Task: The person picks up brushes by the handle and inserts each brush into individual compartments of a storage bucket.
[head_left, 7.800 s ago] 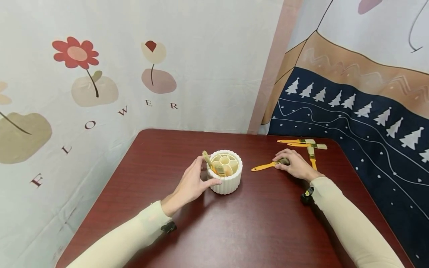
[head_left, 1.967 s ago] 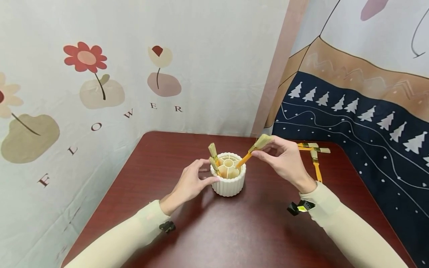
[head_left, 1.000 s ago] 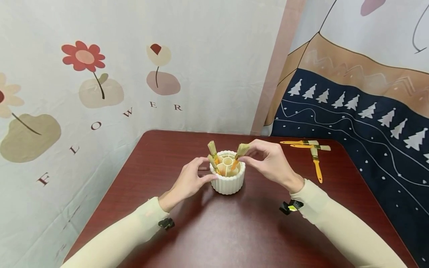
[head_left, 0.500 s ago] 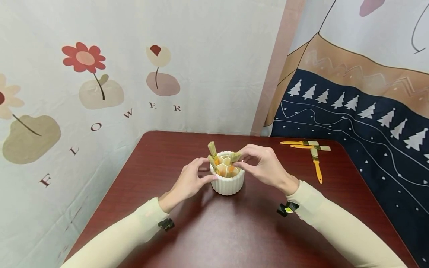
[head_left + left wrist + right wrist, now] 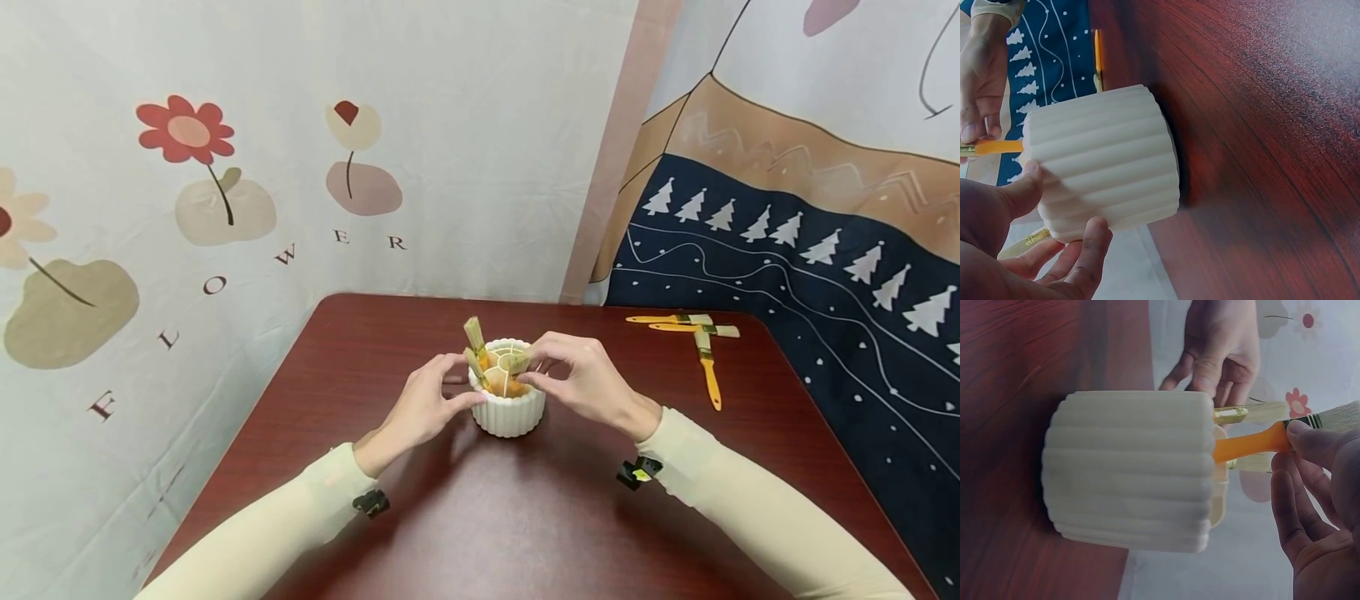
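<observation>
Now we pinch a brush (image 5: 517, 363) in our right hand (image 5: 588, 381), handle (image 5: 1246, 446) inside the cup (image 5: 510, 417) our left hand (image 5: 423, 407) grips on the table (image 5: 480, 517); seating the brush looks like the step, the next move likely calling for release.
</observation>
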`<state>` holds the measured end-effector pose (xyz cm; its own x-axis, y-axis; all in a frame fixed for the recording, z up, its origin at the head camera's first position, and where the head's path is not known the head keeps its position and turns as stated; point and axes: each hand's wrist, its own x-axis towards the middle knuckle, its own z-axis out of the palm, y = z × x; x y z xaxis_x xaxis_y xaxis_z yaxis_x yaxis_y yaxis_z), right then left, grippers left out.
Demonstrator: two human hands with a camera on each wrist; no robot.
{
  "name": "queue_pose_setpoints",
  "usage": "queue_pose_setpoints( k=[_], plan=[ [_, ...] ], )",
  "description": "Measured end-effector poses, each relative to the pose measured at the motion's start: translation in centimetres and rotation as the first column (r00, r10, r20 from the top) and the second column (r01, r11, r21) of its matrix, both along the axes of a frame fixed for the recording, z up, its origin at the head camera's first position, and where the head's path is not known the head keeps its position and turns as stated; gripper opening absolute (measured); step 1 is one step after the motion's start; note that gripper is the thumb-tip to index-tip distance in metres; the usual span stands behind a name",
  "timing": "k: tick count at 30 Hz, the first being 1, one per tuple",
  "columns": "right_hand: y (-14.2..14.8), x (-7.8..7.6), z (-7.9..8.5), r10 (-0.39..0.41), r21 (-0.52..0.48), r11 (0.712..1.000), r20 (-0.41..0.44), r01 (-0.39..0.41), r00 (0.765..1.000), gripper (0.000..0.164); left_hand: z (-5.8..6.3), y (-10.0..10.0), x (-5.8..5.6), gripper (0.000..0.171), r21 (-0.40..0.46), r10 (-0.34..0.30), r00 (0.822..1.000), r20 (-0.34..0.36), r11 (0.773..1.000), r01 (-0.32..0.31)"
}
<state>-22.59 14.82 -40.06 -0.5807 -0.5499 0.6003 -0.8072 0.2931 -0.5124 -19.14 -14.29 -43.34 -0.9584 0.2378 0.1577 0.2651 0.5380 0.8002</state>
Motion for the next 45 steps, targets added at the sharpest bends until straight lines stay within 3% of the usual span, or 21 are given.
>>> queue_pose_setpoints(
  k=[19,45],
  plan=[
    [-0.4,0.3,-2.4,0.036,0.011,0.999,-0.058,-0.035,0.998,0.029,0.0,0.0,0.2,0.058,-0.006,0.006,1.0,-0.008,1.0,-0.006],
    [-0.7,0.3,-3.1,0.047,0.024,0.999,-0.052,-0.046,0.998,0.027,-0.3,-0.1,0.1,0.057,-0.01,0.003,1.0,-0.02,1.0,-0.003]
  ],
)
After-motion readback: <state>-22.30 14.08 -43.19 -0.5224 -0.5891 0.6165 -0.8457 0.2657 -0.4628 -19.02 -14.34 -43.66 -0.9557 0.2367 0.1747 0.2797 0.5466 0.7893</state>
